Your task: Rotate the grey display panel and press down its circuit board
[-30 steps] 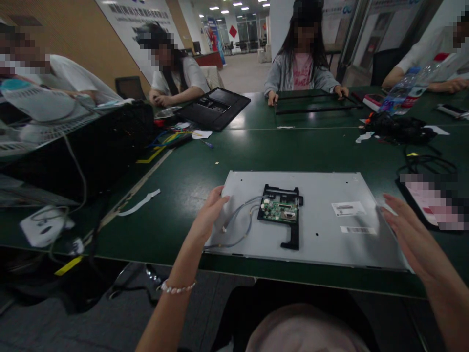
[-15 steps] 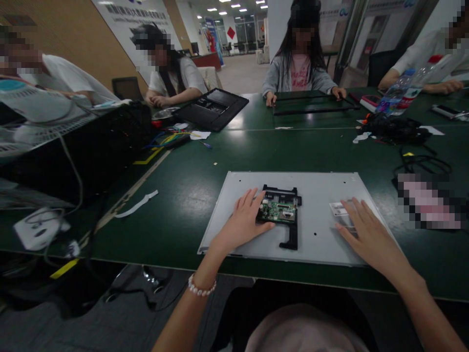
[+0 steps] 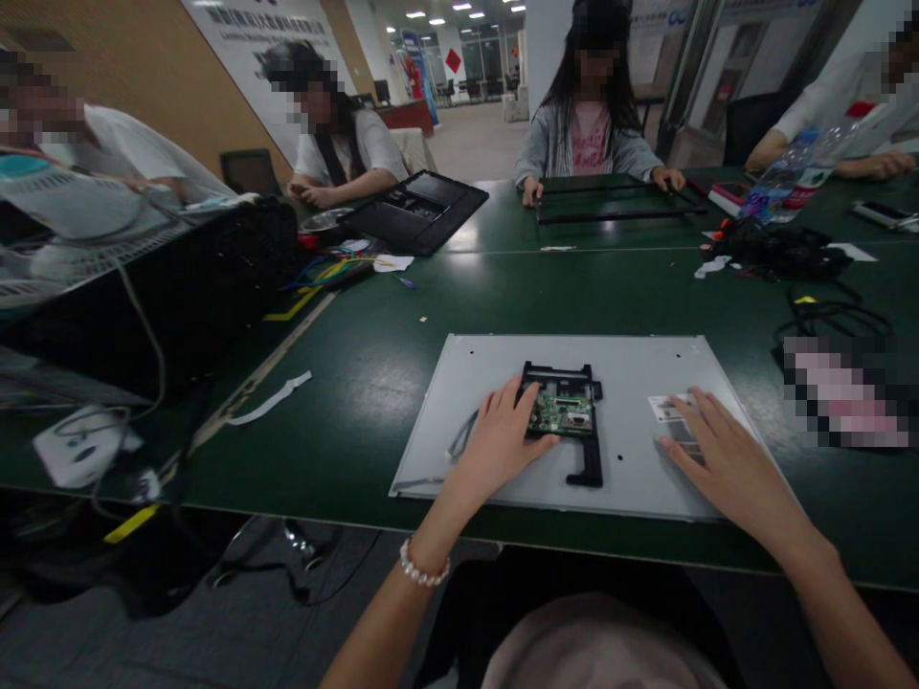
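A flat white panel (image 3: 638,368) lies on the table in front of me. On it sits a black plastic bracket (image 3: 593,459) holding a green circuit board (image 3: 564,413). My left hand (image 3: 503,431) rests at the bracket's left side, fingers stretched forward over the board's edge and thumb apart near its lower edge. Thin cables (image 3: 459,435) emerge left of that hand. Toward the panel's right side, my right hand (image 3: 718,445) lies with fingers spread, partly covering a white label (image 3: 664,409); nothing is held in it.
Across the green table (image 3: 359,383), a person holds a black frame (image 3: 621,218). A black back cover (image 3: 423,211) lies at the far left, near wires. Bottles (image 3: 779,177), black cables (image 3: 782,249) and a blurred pink object (image 3: 840,392) are on the right. A white strip (image 3: 273,397) lies left.
My left hand has shifted right along the panel, and the bracket with the circuit board has slid right with it. Cables now show left of that hand. My right hand has hardly moved.
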Demonstrator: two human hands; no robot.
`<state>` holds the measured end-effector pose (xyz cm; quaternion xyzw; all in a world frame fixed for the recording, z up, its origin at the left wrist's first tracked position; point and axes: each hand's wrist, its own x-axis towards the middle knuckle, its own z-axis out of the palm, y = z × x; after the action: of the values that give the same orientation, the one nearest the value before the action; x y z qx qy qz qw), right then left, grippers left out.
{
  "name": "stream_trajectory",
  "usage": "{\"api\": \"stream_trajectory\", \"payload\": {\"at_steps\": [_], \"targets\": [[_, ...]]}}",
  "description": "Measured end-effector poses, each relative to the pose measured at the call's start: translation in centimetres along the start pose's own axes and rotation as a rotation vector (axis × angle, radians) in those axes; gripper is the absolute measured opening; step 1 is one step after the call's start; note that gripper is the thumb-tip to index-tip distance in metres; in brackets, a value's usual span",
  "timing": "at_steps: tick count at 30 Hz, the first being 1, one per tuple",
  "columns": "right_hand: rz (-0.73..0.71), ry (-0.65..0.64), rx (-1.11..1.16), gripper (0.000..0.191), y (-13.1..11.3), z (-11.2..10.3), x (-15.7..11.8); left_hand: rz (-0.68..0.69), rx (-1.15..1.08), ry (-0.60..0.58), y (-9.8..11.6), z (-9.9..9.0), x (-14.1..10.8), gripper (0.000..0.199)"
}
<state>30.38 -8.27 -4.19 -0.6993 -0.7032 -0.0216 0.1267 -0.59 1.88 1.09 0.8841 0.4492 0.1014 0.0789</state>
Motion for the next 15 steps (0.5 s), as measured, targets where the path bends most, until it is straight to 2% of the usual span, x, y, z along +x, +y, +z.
{"api": "stream_trajectory", "payload": {"at_steps": [15], "targets": [[-0.007, 0.008, 0.007, 0.064, 1.3, 0.2, -0.3, -0.079, 0.007, 0.035, 2.8, 1.4, 0.6, 0.069]]}}
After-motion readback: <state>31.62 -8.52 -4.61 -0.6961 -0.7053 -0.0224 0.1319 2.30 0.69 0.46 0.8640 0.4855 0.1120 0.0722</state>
